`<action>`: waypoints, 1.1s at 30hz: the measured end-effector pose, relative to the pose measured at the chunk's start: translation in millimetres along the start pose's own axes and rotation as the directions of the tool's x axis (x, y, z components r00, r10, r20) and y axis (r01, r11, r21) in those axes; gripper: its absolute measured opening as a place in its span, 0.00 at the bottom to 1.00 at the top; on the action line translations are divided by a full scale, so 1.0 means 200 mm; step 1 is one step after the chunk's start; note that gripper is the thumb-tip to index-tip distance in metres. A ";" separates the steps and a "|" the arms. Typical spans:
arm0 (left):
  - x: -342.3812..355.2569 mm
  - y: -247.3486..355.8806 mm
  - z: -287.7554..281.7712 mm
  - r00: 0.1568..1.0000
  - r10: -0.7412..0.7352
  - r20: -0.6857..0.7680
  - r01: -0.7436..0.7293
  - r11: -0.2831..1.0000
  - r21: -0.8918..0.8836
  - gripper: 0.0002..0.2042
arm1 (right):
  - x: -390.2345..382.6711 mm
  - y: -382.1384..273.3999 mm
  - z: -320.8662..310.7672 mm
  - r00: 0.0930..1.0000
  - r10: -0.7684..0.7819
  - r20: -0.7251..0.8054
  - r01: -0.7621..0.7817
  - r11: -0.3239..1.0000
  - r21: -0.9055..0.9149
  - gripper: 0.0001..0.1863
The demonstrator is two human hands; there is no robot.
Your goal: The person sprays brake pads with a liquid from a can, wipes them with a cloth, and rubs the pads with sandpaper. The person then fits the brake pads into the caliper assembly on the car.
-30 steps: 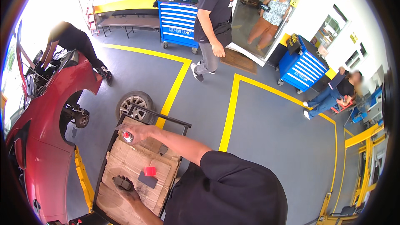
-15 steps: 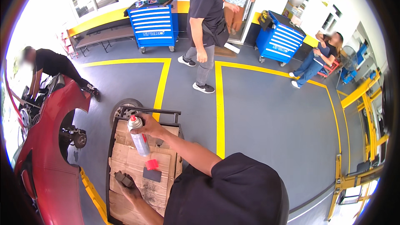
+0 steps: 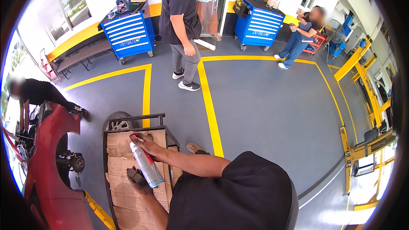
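At the far left stands a red car point(image 3: 53, 174) with a bare wheel hub point(image 3: 77, 163), and a loose wheel point(image 3: 121, 125) sits just beyond the far end of the worktop point(image 3: 105, 153), which is lined with brown cardboard point(image 3: 117, 187). Over that cardboard the person's left hand point(image 3: 144, 188) has its fingers curled under a dark, blocky pad point(image 3: 135, 174); whether it is one piece or two is hard to tell. A grip low on the edges, leaving the upper face bare, would likely serve best, and holding the pad over the lined middle should let any dust or drips land on cardboard rather than on the floor point(image 3: 264, 106).

Just to the right, the right hand point(image 3: 151, 148) grasps a spray can point(image 3: 146, 165), its fingers wrapped round the upper end. The can leans, top to the upper left and base to the lower right; whether it touches the left hand cannot be made out. A little space between can and pad would probably give the wrist more freedom. Which way the nozzle faces is too small to read, so checking that it points clear of the person and of the tan shoe point(image 3: 194, 147) farther right seems wise.
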State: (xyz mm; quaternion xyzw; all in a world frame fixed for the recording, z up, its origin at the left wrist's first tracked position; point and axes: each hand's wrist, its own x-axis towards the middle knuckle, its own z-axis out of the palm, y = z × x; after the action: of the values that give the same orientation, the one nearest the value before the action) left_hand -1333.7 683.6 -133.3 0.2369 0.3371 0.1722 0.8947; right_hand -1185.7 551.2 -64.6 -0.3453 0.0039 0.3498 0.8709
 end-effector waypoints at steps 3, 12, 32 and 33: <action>-0.12 -0.09 0.14 0.997 -0.033 0.071 0.027 0.996 0.079 0.22 | 0.00 -0.03 0.00 0.998 -0.061 -0.010 0.060 0.995 -0.085 0.29; -0.15 -0.24 0.11 0.985 -0.062 0.162 0.049 0.995 0.085 0.22 | -0.14 -0.10 0.13 0.934 -0.339 -0.111 0.236 0.819 -0.522 0.40; -0.01 -0.04 -0.10 0.985 -0.029 0.170 0.042 0.997 -0.071 0.23 | -0.22 -0.08 -0.07 0.982 0.138 0.129 -0.153 0.981 0.118 0.35; 0.01 0.00 -0.16 0.962 0.000 0.274 0.024 0.996 -0.088 0.22 | -0.25 -0.06 -0.04 0.989 0.113 0.095 -0.119 0.991 0.055 0.35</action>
State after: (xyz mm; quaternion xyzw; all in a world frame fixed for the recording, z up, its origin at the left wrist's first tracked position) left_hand -1353.3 695.4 -155.0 0.2157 0.2037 0.1475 0.9435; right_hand -1213.4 509.8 -51.6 -0.3018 -0.0053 0.4149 0.8583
